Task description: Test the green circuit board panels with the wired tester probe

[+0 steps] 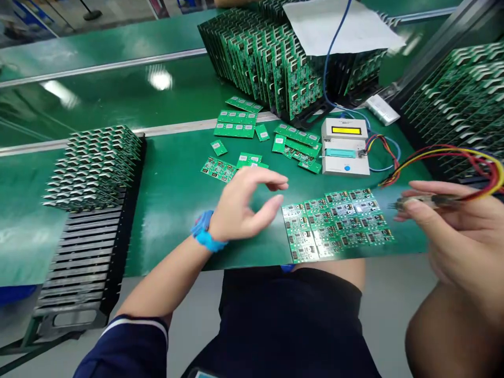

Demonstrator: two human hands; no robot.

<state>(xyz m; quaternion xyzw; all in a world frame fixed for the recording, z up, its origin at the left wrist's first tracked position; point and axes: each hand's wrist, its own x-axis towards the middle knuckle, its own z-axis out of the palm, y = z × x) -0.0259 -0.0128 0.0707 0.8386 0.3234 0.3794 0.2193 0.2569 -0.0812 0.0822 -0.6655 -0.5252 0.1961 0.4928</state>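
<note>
My left hand (246, 205) hovers open above the green mat, fingers spread and empty, just left of a panel of small green circuit boards (338, 223) lying flat near the table's front edge. A blue band (205, 233) is on that wrist. My right hand (444, 220) is closed on a thin probe (423, 201) with metal pins at its tip, pointing left toward the panel's right edge. Red, yellow and black wires (452, 157) run from the probe back to a white programmer box (345, 146) with a yellow display.
Loose green boards (236, 123) lie scattered behind my left hand. A black slotted rack (92, 210) partly filled with boards stands at the left. A full rack of upright boards (275, 58) with white paper (338, 26) on it stands behind; more boards (460, 94) are at the right.
</note>
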